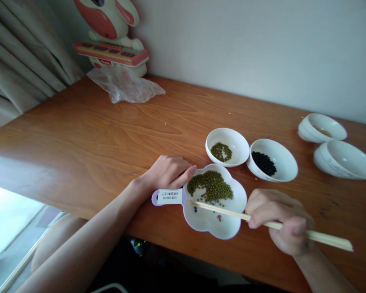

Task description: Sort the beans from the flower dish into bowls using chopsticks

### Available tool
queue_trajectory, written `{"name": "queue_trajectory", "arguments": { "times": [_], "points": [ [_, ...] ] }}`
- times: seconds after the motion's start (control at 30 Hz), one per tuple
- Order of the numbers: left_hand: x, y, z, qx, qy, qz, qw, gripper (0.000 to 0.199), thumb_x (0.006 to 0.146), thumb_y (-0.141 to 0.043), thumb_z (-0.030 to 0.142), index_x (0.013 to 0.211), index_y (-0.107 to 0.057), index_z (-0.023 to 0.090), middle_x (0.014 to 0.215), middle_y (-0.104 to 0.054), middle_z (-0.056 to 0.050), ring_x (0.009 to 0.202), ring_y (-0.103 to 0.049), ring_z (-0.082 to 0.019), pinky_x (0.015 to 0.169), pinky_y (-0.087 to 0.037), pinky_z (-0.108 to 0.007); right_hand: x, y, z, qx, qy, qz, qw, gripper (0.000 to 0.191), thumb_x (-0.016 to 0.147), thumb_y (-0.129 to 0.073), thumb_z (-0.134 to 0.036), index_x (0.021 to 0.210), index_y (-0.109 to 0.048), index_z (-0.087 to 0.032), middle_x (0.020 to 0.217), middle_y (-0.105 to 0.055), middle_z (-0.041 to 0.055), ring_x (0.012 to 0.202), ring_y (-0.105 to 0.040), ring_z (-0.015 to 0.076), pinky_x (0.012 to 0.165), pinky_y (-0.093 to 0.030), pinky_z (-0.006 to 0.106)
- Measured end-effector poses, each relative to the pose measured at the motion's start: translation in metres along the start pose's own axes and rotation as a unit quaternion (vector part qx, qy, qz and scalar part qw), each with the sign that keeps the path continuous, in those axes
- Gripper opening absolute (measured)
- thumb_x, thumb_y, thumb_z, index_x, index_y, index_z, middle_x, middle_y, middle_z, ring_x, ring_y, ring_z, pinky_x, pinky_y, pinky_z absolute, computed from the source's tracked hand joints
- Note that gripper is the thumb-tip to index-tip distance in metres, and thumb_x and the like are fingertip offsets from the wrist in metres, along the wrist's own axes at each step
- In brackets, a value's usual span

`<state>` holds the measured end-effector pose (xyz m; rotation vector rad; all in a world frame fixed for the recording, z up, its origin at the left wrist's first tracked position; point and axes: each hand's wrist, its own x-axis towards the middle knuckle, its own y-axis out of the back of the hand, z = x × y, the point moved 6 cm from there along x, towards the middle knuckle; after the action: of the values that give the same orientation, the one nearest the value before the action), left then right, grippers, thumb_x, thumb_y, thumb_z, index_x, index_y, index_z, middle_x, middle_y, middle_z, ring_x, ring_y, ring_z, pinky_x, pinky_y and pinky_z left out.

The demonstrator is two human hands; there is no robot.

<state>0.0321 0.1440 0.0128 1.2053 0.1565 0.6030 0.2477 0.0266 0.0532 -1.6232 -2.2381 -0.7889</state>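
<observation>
A white flower-shaped dish with a purple rim and a labelled handle sits near the table's front edge. Green mung beans cover its upper part; two small coloured bits lie lower down. My left hand is closed at the dish's left edge, thumb over the rim; its other fingers are curled and partly hidden. In my right hand, a pair of wooden chopsticks slants across the dish, tips on its left side near a dark bit. The tips look close together; I cannot make out anything between them.
Behind the dish stand a white bowl with mung beans and another bowl with black beans. Two more white bowls are at far right, one with pale contents. A plastic bag lies before a toy keyboard at back left.
</observation>
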Motion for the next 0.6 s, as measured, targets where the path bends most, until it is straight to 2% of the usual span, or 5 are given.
{"name": "queue_trajectory", "arguments": {
  "times": [0.1, 0.33, 0.5, 0.6],
  "points": [
    [0.0, 0.0, -0.001, 0.002, 0.003, -0.005, 1.0, 0.045, 0.109, -0.031, 0.035, 0.074, -0.054, 0.019, 0.072, -0.063, -0.002, 0.063, -0.053, -0.014, 0.062, -0.036, -0.032, -0.001, 0.0, 0.0, -0.004, 0.014, -0.012, 1.0, 0.055, 0.108, -0.032, -0.046, 0.085, -0.074, -0.018, 0.067, -0.068, 0.0059, 0.063, -0.063, 0.0179, 0.059, -0.047, 0.036],
    [0.0, 0.001, 0.0, 0.001, -0.001, -0.001, 1.0, 0.045, 0.109, -0.03, 0.035, 0.074, -0.053, 0.019, 0.072, -0.062, -0.002, 0.063, -0.052, -0.013, 0.062, -0.035, -0.031, 0.002, 0.03, -0.003, -0.006, 0.006, 0.077, 0.997, 0.058, 0.108, -0.032, -0.039, 0.08, -0.077, -0.016, 0.065, -0.067, 0.007, 0.057, -0.061, 0.0176, 0.055, -0.044, 0.036],
    [-0.001, 0.0, -0.001, 0.003, 0.003, -0.003, 1.0, 0.045, 0.109, -0.031, 0.036, 0.074, -0.054, 0.019, 0.07, -0.061, -0.002, 0.062, -0.051, -0.014, 0.062, -0.035, -0.032, 0.007, 0.022, -0.006, 0.049, -0.039, 0.037, 0.997, 0.062, 0.107, -0.032, -0.044, 0.074, -0.077, -0.017, 0.058, -0.063, 0.0055, 0.053, -0.059, 0.016, 0.053, -0.042, 0.034],
    [-0.001, 0.0, -0.001, 0.002, 0.007, -0.004, 1.0, 0.045, 0.108, -0.032, 0.036, 0.073, -0.054, 0.019, 0.07, -0.062, -0.002, 0.062, -0.051, -0.013, 0.062, -0.035, -0.032, 0.007, 0.025, -0.002, 0.042, -0.056, 0.077, 0.995, 0.062, 0.107, -0.034, -0.043, 0.07, -0.078, -0.019, 0.056, -0.064, 0.0053, 0.051, -0.058, 0.0162, 0.052, -0.043, 0.035]
  ]
}}
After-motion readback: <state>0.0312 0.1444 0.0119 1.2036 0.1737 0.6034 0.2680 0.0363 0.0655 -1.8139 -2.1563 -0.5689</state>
